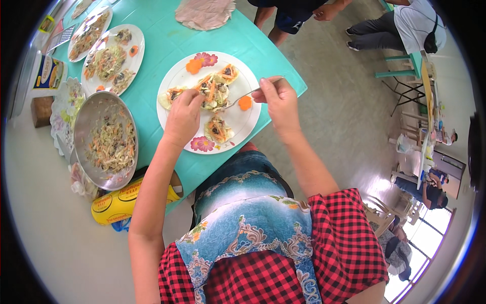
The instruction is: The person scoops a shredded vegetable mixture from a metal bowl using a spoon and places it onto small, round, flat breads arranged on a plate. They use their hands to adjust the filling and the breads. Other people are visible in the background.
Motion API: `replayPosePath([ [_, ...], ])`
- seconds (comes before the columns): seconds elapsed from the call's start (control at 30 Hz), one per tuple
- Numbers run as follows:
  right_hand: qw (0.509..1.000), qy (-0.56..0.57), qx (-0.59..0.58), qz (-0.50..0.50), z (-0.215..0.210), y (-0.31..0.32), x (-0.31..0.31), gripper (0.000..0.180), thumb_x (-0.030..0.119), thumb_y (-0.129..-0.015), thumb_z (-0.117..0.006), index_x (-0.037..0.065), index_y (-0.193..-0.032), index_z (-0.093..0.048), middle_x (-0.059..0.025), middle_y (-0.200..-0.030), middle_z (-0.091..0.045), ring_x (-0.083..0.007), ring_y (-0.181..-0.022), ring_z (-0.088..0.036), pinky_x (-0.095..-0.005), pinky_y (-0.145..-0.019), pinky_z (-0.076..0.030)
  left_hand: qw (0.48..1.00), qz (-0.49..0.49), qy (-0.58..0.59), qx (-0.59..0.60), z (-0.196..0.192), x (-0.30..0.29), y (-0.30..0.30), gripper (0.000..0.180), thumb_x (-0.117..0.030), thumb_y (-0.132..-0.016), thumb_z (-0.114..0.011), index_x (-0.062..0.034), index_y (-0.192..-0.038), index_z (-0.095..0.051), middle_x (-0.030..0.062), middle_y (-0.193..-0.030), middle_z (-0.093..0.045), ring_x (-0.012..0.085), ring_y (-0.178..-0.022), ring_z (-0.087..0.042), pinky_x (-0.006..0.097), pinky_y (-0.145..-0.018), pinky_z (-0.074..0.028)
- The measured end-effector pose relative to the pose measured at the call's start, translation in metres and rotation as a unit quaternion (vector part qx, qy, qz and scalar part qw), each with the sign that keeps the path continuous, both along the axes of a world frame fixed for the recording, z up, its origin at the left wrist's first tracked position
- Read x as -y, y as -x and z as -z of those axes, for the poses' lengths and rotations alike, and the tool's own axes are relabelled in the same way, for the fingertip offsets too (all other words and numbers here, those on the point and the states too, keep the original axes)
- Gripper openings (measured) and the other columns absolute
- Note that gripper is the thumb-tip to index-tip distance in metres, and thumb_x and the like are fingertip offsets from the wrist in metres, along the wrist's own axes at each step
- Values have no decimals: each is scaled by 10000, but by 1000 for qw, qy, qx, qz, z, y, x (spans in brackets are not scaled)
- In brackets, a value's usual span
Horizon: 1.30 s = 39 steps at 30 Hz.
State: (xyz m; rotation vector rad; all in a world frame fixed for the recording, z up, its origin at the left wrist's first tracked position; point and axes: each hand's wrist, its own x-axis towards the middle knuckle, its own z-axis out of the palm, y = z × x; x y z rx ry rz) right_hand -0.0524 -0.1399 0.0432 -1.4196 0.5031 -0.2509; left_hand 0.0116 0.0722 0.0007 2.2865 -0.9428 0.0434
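Note:
A white plate with pink flowers (169,76) lies near the table corner. At its middle is a mound of shredded vegetable salad (215,91), with small filled cups (217,130) around it and orange carrot flowers (194,66). My right hand (278,104) is closed around the handle of a thin metal utensil (243,98). The utensil's head is at the mound's near edge, and I cannot tell whether it is a fork or a spoon. My left hand (183,117) reaches over the plate's left side, fingers bent together against the mound. Its fingertips are partly hidden.
Left of the plate, a metal bowl of shredded salad (112,147) sits tilted by a yellow box (119,202). Two more filled plates (137,43) stand at the back left of the turquoise table (157,20). A brownish round piece (205,12) lies behind. People stand beyond the table.

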Motion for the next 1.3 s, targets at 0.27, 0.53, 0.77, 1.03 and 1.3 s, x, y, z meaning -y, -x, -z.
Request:
replayPosePath([
  [0.27,999,40,-33,-7,0,6,17,197,194,-885,-567,3,-845,-546,-68,-740,-599,-121,-649,-600,-252,-602,-511,1000,2,0,0,0,0,-1,235,96,-723,-510,10,-931,-578,147,-990,-544,323,-915,-545,383,-799,-450],
  [0.53,999,-46,-26,-5,16,-7,-10,224,209,-893,-556,-12,-866,-534,-78,-732,-604,-118,-646,-597,-240,-596,-501,1000,8,7,-8,0,0,-3,247,110,-714,-500,22,-932,-577,155,-992,-545,330,-912,-547,378,-801,-453],
  [0.77,997,-76,-31,-6,4,0,-4,213,212,-880,-571,1,-873,-540,-88,-733,-610,-146,-649,-606,-266,-629,-516,1000,8,10,-19,0,-3,-5,259,106,-718,-482,12,-938,-582,141,-999,-554,324,-914,-552,373,-800,-458],
  [1.03,998,-47,-34,-19,12,-6,-26,184,176,-891,-559,-4,-871,-528,-68,-752,-600,-115,-675,-603,-243,-608,-500,1000,5,3,-10,-2,-2,-7,189,47,-723,-519,-8,-887,-597,97,-955,-563,290,-907,-556,367,-790,-458],
  [1.3,997,-83,0,3,-1,11,-25,130,129,-892,-540,1,-872,-529,-66,-773,-583,-131,-683,-605,-254,-624,-500,999,-10,9,-31,3,-2,-8,190,50,-715,-518,-7,-870,-614,101,-956,-579,298,-894,-572,364,-783,-472],
])
